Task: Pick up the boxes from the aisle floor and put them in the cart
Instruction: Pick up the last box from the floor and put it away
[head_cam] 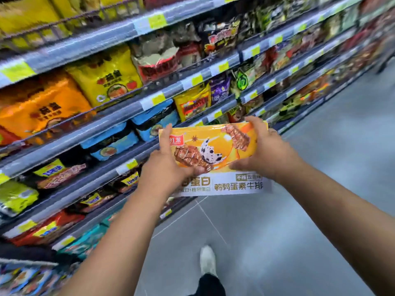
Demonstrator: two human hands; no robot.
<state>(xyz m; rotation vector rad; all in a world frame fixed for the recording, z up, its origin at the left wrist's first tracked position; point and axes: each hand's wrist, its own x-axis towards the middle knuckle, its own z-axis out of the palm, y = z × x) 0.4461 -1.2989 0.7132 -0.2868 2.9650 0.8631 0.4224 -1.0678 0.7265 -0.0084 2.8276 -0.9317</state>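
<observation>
I hold one flat snack box (218, 154) in front of me at chest height, above the aisle floor. Its face is orange-yellow with a white lower band and printed characters. My left hand (168, 167) grips its left edge, thumb on the front. My right hand (263, 152) clasps its right edge, fingers over the top corner. No cart appears in the view, and no other boxes lie on the floor that I can see.
Long shelves (119, 116) packed with snack bags and price tags run along the left and recede to the upper right. The grey tiled aisle floor (320, 189) stretches ahead on the right. My white shoe (207, 259) steps forward below the box.
</observation>
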